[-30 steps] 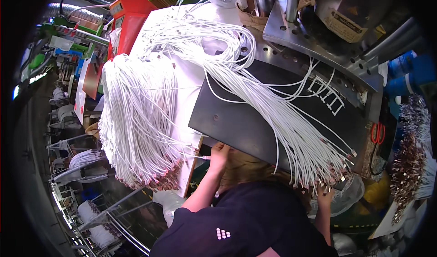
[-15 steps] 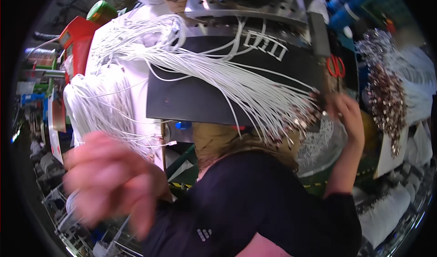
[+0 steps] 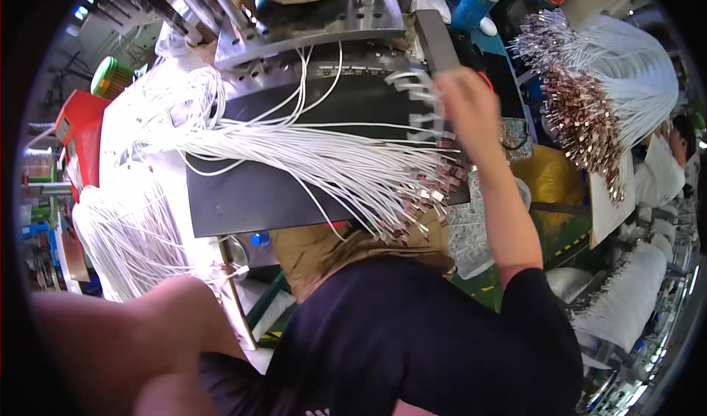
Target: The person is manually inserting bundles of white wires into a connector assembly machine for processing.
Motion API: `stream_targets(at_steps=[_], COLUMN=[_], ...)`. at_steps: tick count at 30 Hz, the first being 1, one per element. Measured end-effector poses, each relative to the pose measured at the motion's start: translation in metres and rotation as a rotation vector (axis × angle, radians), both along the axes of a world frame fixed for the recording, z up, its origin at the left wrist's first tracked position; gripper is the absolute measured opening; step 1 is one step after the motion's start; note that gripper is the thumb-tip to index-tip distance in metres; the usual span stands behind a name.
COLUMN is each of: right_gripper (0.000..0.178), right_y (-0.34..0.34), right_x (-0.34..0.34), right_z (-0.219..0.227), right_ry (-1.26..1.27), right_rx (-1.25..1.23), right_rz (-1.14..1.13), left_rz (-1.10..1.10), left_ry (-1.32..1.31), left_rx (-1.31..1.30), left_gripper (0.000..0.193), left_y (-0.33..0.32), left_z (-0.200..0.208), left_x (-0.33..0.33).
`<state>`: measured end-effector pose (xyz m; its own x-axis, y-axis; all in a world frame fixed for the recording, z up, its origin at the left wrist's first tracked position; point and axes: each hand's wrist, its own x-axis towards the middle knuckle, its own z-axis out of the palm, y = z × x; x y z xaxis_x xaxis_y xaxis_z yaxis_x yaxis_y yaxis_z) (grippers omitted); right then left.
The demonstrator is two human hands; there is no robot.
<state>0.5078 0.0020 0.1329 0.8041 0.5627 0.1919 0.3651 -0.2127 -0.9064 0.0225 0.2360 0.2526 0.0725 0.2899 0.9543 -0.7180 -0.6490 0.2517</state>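
A black plate (image 3: 280, 195) lies in front of me with a thick bundle of white wires (image 3: 331, 158) fanned across it, their metal terminals (image 3: 420, 202) hanging over its near right edge. My right hand (image 3: 465, 103) is raised at the plate's far right corner, next to a few loose white wire ends (image 3: 412, 85). It is blurred, and I cannot tell whether it grips a wire. My left arm (image 3: 125, 342) fills the lower left as a blurred mass close to the camera. Its fingers cannot be made out.
A metal press machine (image 3: 317, 26) stands behind the plate. More white wire bundles (image 3: 125, 232) hang at the left beside a red box (image 3: 77, 140). A big bundle of wires with terminals (image 3: 589, 99) lies at the right, near another person (image 3: 663, 166).
My right hand has risen from the terminals at the plate's near edge to its far right corner. My left arm has swung away from the plate, close to the camera. The view has shifted.
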Motion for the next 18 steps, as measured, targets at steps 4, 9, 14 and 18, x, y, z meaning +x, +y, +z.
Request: stream_targets(at_steps=[4, 9, 14, 18], right_gripper=[0.022, 0.027, 0.032, 0.034], right_y=[-0.119, -0.243, -0.292, -0.282], right_x=[0.002, -0.032, -0.045, -0.032], right_z=[-0.019, -0.099, -0.166, -0.227], right_ry=[0.031, 0.131, 0.216, 0.381], right_rx=[0.023, 0.457, 0.434, -0.271], right_rz=[-0.577, -0.925, -0.917, -0.723], left_rz=[-0.034, 0.073, 0.044, -0.012], left_ry=[-0.062, -0.131, -0.123, -0.031], left_rx=[0.087, 0.187, 0.148, 0.108], left_gripper=[0.040, 0.037, 0.034, 0.031], left_y=[-0.005, -0.022, -0.004, 0.003], left_z=[-0.002, 0.027, 0.039, 0.012], left_x=[0.011, 0.057, 0.065, 0.061])
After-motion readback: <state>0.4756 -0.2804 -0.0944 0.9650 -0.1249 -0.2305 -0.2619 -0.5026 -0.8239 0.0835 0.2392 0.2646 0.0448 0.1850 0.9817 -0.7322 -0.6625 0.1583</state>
